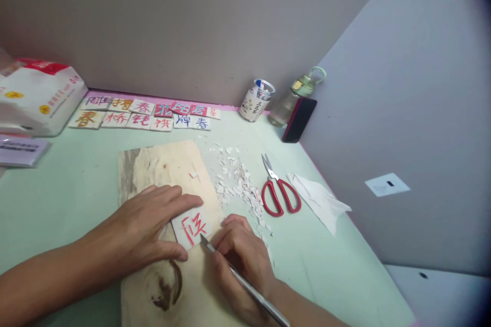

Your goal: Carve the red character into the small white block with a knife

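A white square tile with a red painted character lies on the wooden board. My left hand grips the tile, its index finger along the top edge and its thumb at the lower left corner. In my right hand is a silver craft knife, held like a pen. Its blade tip is at the tile's lower right part; whether it cuts into the surface I cannot tell. A small chip rests on the board above the tile.
White shavings are scattered right of the board, beside red-handled scissors and a crumpled tissue. Finished-looking character tiles line the back. A can, a bottle, a leaning phone and a tissue pack stand behind.
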A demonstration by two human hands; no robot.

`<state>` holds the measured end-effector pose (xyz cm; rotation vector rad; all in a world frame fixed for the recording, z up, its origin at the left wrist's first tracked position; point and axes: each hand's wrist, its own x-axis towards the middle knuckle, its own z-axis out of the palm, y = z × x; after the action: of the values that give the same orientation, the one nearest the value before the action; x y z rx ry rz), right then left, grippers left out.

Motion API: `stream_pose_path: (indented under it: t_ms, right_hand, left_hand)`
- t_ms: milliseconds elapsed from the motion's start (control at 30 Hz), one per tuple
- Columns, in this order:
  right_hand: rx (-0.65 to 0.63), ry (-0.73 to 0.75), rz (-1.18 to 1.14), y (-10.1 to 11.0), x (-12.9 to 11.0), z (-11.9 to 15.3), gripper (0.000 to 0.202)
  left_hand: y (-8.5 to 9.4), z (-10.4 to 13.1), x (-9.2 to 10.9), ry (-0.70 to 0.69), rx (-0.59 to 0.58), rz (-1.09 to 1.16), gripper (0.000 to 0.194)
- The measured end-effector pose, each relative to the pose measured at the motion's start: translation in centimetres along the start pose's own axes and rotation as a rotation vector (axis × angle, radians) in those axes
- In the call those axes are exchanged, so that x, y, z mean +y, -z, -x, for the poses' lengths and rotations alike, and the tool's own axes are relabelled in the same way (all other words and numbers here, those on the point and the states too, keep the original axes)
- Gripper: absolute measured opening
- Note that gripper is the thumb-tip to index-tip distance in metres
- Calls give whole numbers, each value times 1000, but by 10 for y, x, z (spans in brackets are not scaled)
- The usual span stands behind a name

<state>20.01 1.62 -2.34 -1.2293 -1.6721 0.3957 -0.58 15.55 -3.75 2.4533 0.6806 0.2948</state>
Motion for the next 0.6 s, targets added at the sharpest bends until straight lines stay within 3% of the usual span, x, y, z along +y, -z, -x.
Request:
stream_pose_path:
  t_ms: [333,600]
  right_hand:
    - [-25,29,10,0,0,0,15]
    - [-10,-32,-32,1,-2,0,15]
  left_hand:
    - [-3,1,-3,-15,-11,-31,76]
    - [-6,1,-4,-18,7,-36,76]
